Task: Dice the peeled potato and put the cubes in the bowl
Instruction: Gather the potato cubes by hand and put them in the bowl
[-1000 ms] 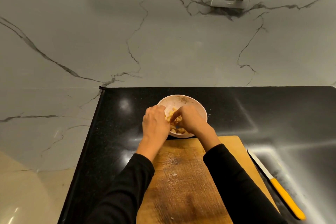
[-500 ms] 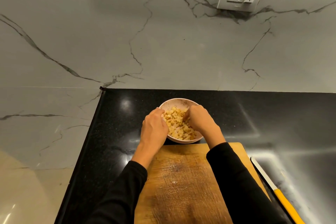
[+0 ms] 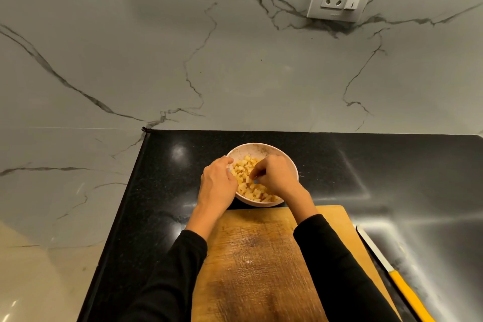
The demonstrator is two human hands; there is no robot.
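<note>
I am seeing both hands hovering over the bowl [image 3: 264,149] just beyond the board's [image 3: 258,256] far edge, the potato cubes [image 3: 248,178] lying directly beneath and between them, the left hand [image 3: 218,185] loosely curled holding nothing, the right hand [image 3: 274,178] nearer the heap, fingers curled, possibly pinching a cube.

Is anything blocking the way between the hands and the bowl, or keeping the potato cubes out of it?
Nothing visible does. Both the left hand and right hand are at the bowl, and the potato cubes already lie inside it.
</note>
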